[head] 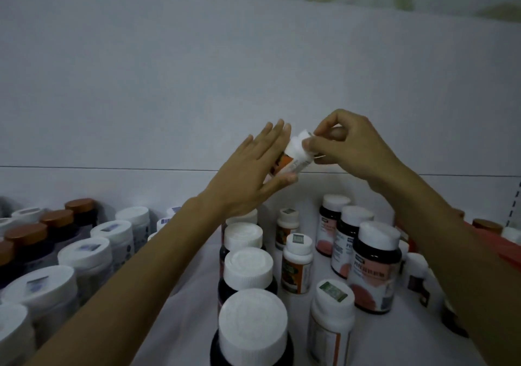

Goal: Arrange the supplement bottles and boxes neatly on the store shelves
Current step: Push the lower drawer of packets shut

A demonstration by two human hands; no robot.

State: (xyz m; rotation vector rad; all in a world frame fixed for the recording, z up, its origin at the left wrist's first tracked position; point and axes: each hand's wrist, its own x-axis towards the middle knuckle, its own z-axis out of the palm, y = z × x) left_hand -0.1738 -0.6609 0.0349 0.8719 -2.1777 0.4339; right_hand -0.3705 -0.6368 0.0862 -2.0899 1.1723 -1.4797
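— White-capped small bottle (293, 157) is tilted in the air above the shelf (183, 295). Your left hand (248, 174) lays straight fingers against it, thumb underneath. Your right hand (352, 146) pinches its cap.
— How far along are you?
— Partway, I judge. White-lidded jars (84, 255) at left and dark bottles (248, 270) in the middle stand in rows. Pink-labelled bottles (375, 267) at right look looser.
— Room for you to move?
— Bare shelf runs between the rows, and the back wall (253, 70) rises behind your hands.
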